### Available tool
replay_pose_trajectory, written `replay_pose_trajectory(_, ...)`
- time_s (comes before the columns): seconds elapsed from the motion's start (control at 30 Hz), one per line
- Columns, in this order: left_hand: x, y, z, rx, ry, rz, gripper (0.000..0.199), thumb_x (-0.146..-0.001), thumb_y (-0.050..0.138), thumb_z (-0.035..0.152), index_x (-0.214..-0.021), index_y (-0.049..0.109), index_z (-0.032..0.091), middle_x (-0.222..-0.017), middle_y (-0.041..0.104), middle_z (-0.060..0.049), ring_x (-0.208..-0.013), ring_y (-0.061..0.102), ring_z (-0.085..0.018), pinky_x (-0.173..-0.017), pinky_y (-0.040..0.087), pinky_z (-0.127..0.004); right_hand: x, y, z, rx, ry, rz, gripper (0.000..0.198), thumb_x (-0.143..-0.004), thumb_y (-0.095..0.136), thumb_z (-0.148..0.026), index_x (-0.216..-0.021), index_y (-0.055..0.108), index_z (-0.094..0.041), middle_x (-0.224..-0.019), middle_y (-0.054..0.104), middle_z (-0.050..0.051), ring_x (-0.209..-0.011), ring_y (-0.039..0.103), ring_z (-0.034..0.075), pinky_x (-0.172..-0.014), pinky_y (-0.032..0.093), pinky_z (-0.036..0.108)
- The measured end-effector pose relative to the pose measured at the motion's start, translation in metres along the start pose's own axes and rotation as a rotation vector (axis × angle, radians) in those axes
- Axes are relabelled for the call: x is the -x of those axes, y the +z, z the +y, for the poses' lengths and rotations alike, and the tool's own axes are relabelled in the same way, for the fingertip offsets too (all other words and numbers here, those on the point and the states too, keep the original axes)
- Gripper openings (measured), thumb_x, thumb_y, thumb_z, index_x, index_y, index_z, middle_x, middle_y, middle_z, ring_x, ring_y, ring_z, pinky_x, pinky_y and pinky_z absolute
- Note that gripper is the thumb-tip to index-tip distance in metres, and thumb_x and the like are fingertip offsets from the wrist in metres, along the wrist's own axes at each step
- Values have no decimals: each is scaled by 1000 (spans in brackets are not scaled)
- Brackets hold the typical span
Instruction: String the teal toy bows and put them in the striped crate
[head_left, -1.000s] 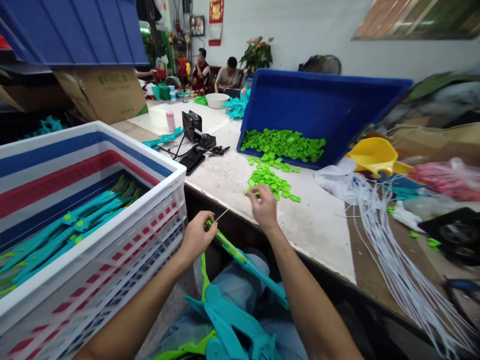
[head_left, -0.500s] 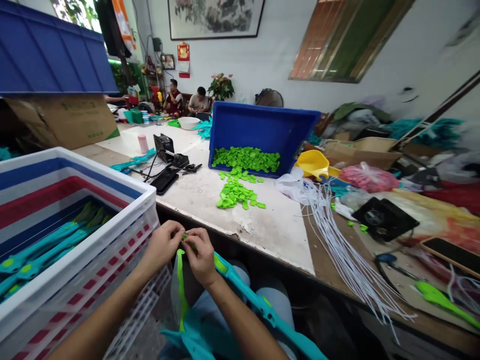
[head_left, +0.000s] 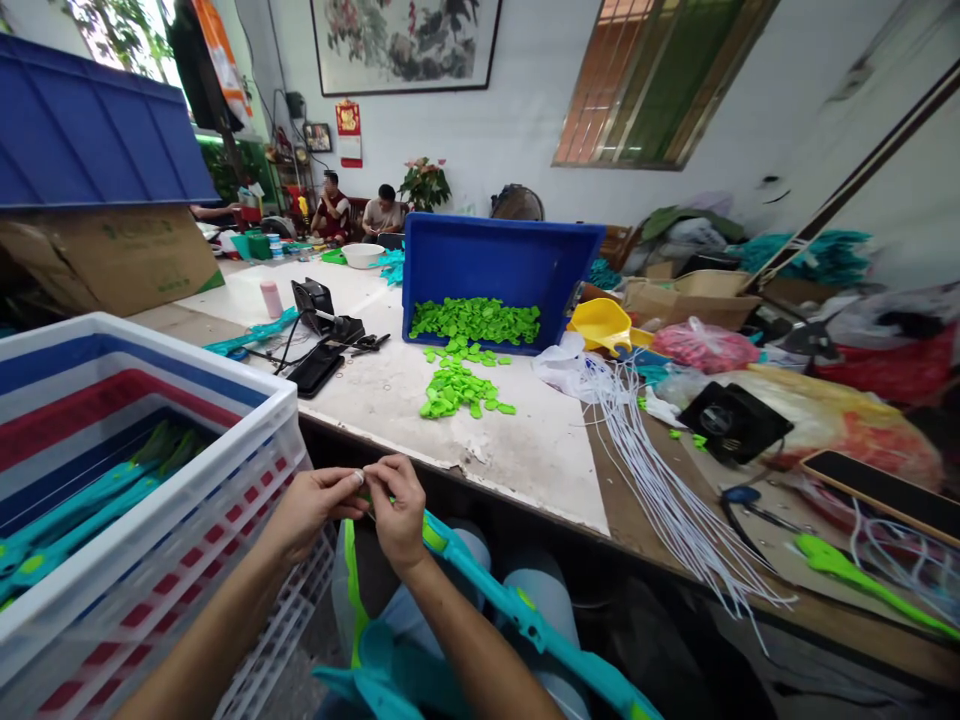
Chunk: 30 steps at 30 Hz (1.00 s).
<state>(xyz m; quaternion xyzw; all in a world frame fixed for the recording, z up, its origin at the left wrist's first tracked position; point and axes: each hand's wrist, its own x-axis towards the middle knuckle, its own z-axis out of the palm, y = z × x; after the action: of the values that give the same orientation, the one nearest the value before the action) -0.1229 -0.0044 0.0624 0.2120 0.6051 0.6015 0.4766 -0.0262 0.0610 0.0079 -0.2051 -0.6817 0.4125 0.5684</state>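
My left hand [head_left: 319, 508] and my right hand [head_left: 397, 508] meet just below the table's front edge, fingertips pinched close together. What they pinch is small and mostly covered by the fingers; a speck of green shows between them. From beside my right hand a long teal plastic piece [head_left: 501, 590] with green inserts runs across my lap to the lower right. Its end near the fingers is hidden. Under my hands a bright green strip [head_left: 351, 575] hangs down, with a broader teal part [head_left: 382, 665] below it on my lap.
A white crate [head_left: 281, 410] with teal pieces stands at left. On the table [head_left: 525, 460] lie loose green pieces [head_left: 457, 388], a tipped blue bin [head_left: 499, 262], a black phone stand [head_left: 322, 345] and white cords [head_left: 660, 480]. Two people sit at the back.
My view has turned slightly right and up, so the scene sits further left. My left hand's fingers have straightened somewhat, and the green strip's holed top end is now behind the hands.
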Motion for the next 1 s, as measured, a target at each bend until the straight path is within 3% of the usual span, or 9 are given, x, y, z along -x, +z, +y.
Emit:
replay_pose_trajectory(0.13, 2, -1, -3, 21, 16, 20, 45, -40, 87, 38, -70, 70, 9, -63, 68, -5, -54, 62, -12, -51, 52, -19, 1, 2, -2, -32, 39, -51, 19, -85, 52, -16, -83, 70, -22, -84, 58, 3, -79, 58, 14, -70, 50, 25)
replay_pose_trajectory(0.3, -1, 4, -8, 105, 30, 131, 37, -38, 84, 31, -64, 66, 12, -57, 64, 0, -51, 60, -11, -48, 49, -18, 0, 1, -3, -4, -22, -112, 27, -85, 51, -18, -107, 67, -21, -88, 62, 4, -79, 60, 13, -69, 51, 24)
replay_pose_trajectory(0.43, -5, 4, -5, 161, 38, 85, 24, -44, 78, 26, -56, 63, 12, -55, 63, 0, -54, 61, -12, -53, 51, -21, -8, -6, -3, 137, -172, -167, 20, -90, 52, -29, -92, 70, -22, -86, 64, 5, -82, 59, 15, -75, 51, 28)
replay_pose_trajectory(0.57, -2, 1, 1, 166, 20, -18, 16, -51, 72, 22, -63, 68, 11, -66, 69, -6, -65, 65, -16, -66, 55, -28, -19, -17, -5, 141, -188, -265, 21, -91, 51, -32, -83, 68, -22, -84, 64, 5, -80, 60, 16, -74, 51, 30)
replay_pose_trajectory(0.67, -1, 0, 5, 53, 36, -67, 15, -54, 70, 18, -67, 68, 11, -67, 69, -6, -65, 66, -16, -68, 54, -28, -25, -19, -4, 155, -183, -315, 18, -90, 51, -28, -80, 65, -22, -83, 63, 5, -82, 58, 17, -77, 49, 32)
replay_pose_trajectory(0.77, -2, 1, 7, -104, 64, -57, 14, -58, 70, 18, -69, 66, 11, -59, 65, -3, -55, 61, -13, -58, 50, -24, -24, -18, -1, 79, -94, -292, 15, -87, 51, -25, -76, 60, -20, -81, 59, 4, -79, 56, 16, -73, 48, 31)
replay_pose_trajectory(0.87, -3, 2, 6, -294, 130, -25, 15, -61, 72, 23, -69, 65, 12, -50, 58, 2, -46, 53, -10, -47, 40, -20, -22, -19, 5, -62, 103, -293, 14, -85, 53, -27, -74, 57, -19, -79, 57, 2, -73, 55, 14, -65, 47, 27)
replay_pose_trajectory(1.0, -4, 1, 3, -446, 235, -19, 14, -65, 68, 25, -62, 69, 12, -56, 63, 0, -55, 54, -10, -55, 40, -20, -21, -28, 8, -206, 279, -374, 14, -81, 58, -31, -76, 60, -18, -77, 57, 1, -67, 55, 13, -64, 48, 26)
